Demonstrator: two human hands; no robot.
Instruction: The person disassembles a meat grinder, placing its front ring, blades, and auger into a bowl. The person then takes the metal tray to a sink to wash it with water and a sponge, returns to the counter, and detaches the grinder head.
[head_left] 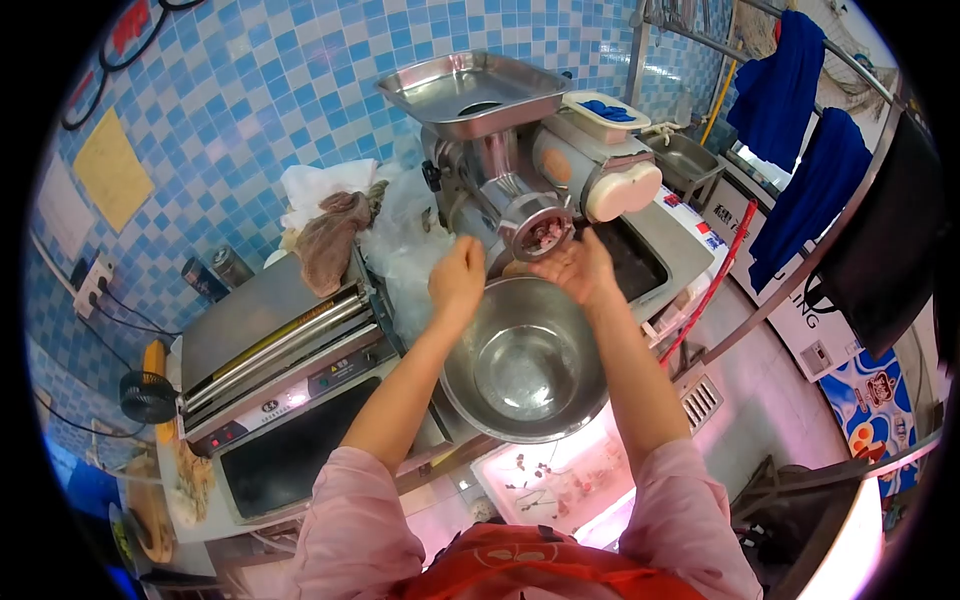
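Observation:
A steel meat grinder (497,152) stands in front of me, with a wide feed tray (440,92) on top. Bits of pinkish meat (545,234) show inside its round outlet. My right hand (578,268) is just below and beside this outlet, palm up with fingers stretched out. Left of the outlet, my left hand (459,277) is closed with curled fingers; whatever it may grip is hidden. Under both hands sits a large steel bowl (525,365), shiny inside, with no meat visible in it.
A film wrapping machine (280,350) stands on the left, with a brown cloth (335,240) and clear plastic bags (405,260) beside it. Behind the grinder is a white tub (605,112). A red bar (710,285) runs along the right. Below lies a pale bin (500,470).

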